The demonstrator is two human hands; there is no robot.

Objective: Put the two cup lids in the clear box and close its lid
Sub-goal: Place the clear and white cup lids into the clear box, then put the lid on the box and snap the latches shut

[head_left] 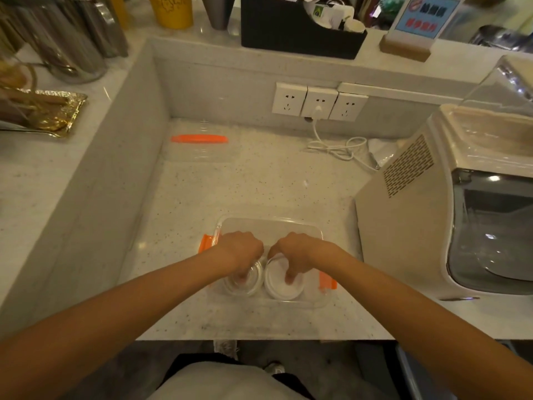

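The clear box [288, 226], with orange clips on its left and right sides, sits near the counter's front edge. Both my hands reach down into it. My left hand [240, 251] holds a clear cup lid [242, 285] at the box's left side. My right hand [297, 255] holds a white cup lid [284, 287] just to the right of it. Both lids rest low inside the box, side by side, with my fingertips on them. The box's clear lid [200, 148], with an orange handle, lies flat at the back left of the counter.
A large beige machine [432, 212] stands close to the box's right. A white cable [337, 147] runs from the wall sockets [318, 103]. A raised ledge on the left carries metal cups and a gold tray [54, 116]. A black organizer [300, 33] sits on the back ledge.
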